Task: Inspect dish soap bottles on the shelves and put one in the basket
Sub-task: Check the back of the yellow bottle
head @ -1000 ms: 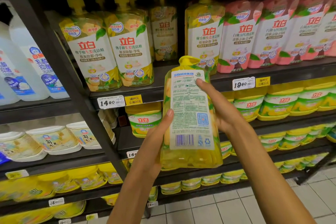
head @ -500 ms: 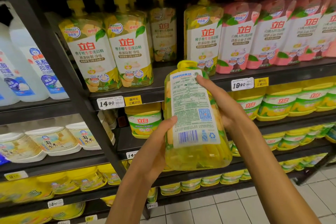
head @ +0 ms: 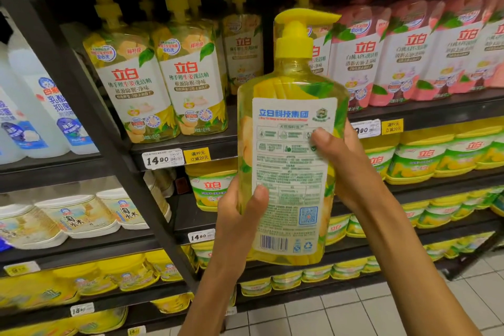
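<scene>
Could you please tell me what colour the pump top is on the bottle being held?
Bright yellow pump, on the bottle; clearest in the head view.

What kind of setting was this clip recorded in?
Most likely a supermarket's cleaning-products aisle: dark shelves stocked with rows of identical dish soap bottles, price tags clipped to the shelf edges, and a tiled floor. Both hands hold a yellow pump bottle, back label facing the camera.
</scene>
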